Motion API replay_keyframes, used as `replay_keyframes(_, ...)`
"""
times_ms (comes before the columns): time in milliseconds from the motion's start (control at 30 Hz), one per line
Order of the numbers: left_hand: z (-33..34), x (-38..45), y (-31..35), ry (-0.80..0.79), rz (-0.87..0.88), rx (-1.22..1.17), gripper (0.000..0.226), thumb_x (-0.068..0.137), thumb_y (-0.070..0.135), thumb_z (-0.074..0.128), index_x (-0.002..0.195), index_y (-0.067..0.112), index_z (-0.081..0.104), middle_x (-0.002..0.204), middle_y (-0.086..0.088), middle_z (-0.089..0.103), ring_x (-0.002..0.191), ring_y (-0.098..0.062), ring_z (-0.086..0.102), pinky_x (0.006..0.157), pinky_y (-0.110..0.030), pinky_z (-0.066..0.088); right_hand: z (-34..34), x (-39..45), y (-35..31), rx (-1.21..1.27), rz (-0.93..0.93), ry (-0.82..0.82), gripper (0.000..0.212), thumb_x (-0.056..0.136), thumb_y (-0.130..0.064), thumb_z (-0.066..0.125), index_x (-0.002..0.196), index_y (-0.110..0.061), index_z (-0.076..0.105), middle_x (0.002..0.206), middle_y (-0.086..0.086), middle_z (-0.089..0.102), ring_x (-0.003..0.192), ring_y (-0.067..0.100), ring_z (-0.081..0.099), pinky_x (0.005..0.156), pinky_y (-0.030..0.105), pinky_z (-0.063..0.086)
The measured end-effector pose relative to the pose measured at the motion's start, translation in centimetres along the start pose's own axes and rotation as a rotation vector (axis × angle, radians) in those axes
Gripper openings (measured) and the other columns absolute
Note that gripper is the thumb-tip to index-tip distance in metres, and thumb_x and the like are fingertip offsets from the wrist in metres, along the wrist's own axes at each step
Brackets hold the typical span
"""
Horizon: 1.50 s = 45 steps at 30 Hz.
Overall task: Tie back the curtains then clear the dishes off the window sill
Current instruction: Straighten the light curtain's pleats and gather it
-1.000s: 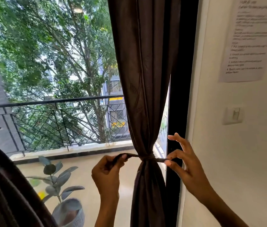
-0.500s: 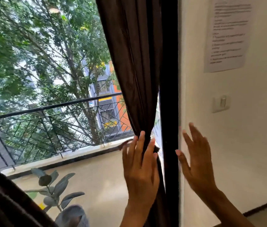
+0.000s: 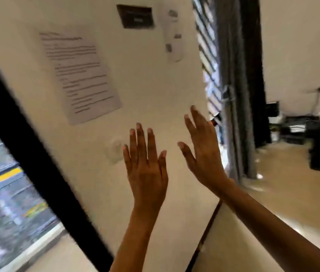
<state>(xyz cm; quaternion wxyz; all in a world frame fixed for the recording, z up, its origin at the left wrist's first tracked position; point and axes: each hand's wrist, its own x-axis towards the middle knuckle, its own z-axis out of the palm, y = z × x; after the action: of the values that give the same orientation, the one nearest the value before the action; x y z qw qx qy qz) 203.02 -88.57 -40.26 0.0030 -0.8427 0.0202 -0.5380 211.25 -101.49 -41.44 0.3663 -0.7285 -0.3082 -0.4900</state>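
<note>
Both my hands are up, flat, holding nothing.

My left hand [image 3: 147, 165] and right hand [image 3: 204, 150] float before the wall [image 3: 145, 85]. The next curtain [image 3: 233, 95] hangs tall, off to the right, nearer my right hand. I see no dishes.

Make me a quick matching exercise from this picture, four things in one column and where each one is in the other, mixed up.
Things:
1. printed sheet
2. left hand
3. right hand
4. black window frame

Places:
A. slanting across the left of the picture
B. taped on the wall, upper left
C. raised open, nearer the curtain
D. raised open, over the wall switch

Pairs: 1-B, 2-D, 3-C, 4-A
</note>
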Motion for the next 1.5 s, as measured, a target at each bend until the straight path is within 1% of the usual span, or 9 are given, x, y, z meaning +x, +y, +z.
replay_keyframes(133,8.4,5.6,8.3,0.034,0.013,-0.071,0.052,0.103,0.035,0.023,0.146,0.006,0.028,0.155,-0.017,0.021,0.145,-0.03,0.014,0.119,-0.042,0.008,-4.0,3.8,11.8,-0.119,-0.031,0.047,0.058,0.099,-0.038,0.038,0.145,-0.005,0.026,0.154,0.018,0.022,0.145,0.025,0.015,0.118,0.049,0.014)
replay_keyframes(267,15.6,10.5,14.9,0.073,0.051,-0.114,0.051,0.102,0.033,0.028,0.145,0.006,0.031,0.154,-0.017,0.022,0.145,-0.03,0.015,0.118,-0.042,0.011,-7.1,7.4,21.9,-0.202,-0.035,0.077,0.06,0.102,-0.045,0.024,0.145,-0.003,0.027,0.155,0.017,0.021,0.145,0.027,0.016,0.119,0.042,0.007)
replay_keyframes(400,22.0,15.8,19.6,0.121,0.116,-0.129,0.05,0.102,0.032,0.027,0.143,0.005,0.036,0.153,-0.018,0.026,0.143,-0.032,0.018,0.117,-0.043,0.012,-8.7,11.0,31.1,-0.269,-0.027,0.133,0.058,0.101,-0.042,0.027,0.147,-0.007,0.021,0.157,0.012,0.015,0.146,0.023,0.013,0.119,0.045,0.012)
replay_keyframes(600,33.1,24.3,24.8,0.211,0.187,-0.127,0.055,0.104,0.039,0.015,0.142,0.005,0.037,0.152,-0.018,0.027,0.142,-0.033,0.021,0.117,-0.041,0.009,-8.6,16.2,44.6,-0.232,-0.02,0.226,0.061,0.099,-0.039,0.035,0.148,-0.008,0.016,0.158,0.01,0.012,0.146,0.022,0.013,0.118,0.048,0.014)
replay_keyframes(733,41.8,30.3,28.0,0.26,0.192,-0.183,0.05,0.101,0.034,0.029,0.142,0.006,0.038,0.152,-0.016,0.027,0.143,-0.03,0.019,0.119,-0.038,0.007,-7.4,21.1,54.0,-0.212,-0.039,0.26,0.065,0.098,-0.039,0.038,0.149,-0.013,0.009,0.158,0.008,0.012,0.146,0.021,0.015,0.118,0.048,0.015)
replay_keyframes(867,49.9,37.3,31.3,0.266,0.183,-0.227,0.051,0.098,0.033,0.035,0.14,0.005,0.042,0.153,-0.014,0.029,0.144,-0.026,0.019,0.117,-0.042,0.017,-6.5,27.4,62.4,-0.215,-0.061,0.282,0.063,0.1,-0.046,0.029,0.149,-0.009,0.012,0.158,0.008,0.013,0.146,0.019,0.015,0.118,0.046,0.015)
replay_keyframes(967,54.7,41.5,33.5,0.273,0.192,-0.202,0.049,0.099,0.029,0.036,0.14,0.004,0.042,0.153,-0.015,0.029,0.145,-0.026,0.017,0.118,-0.041,0.015,-6.3,31.2,68.9,-0.236,-0.06,0.305,0.063,0.1,-0.045,0.029,0.148,-0.005,0.018,0.158,0.01,0.015,0.146,0.018,0.016,0.119,0.04,0.015)
replay_keyframes(1200,65.0,50.9,36.6,0.334,0.225,-0.03,0.047,0.099,0.028,0.035,0.136,0.002,0.046,0.15,-0.017,0.033,0.143,-0.029,0.023,0.117,-0.041,0.015,-4.0,39.7,83.3,-0.193,-0.156,0.334,0.059,0.1,-0.037,0.039,0.147,-0.005,0.023,0.156,0.013,0.021,0.142,0.023,0.026,0.107,0.053,0.033)
replay_keyframes(1500,74.7,62.4,38.5,0.367,0.131,0.26,0.049,0.098,0.033,0.031,0.132,0.004,0.052,0.148,-0.016,0.037,0.141,-0.029,0.027,0.116,-0.04,0.018,1.1,53.0,96.8,-0.065,-0.319,0.307,0.059,0.099,-0.043,0.034,0.145,-0.006,0.032,0.155,0.009,0.025,0.141,0.022,0.029,0.113,0.049,0.029)
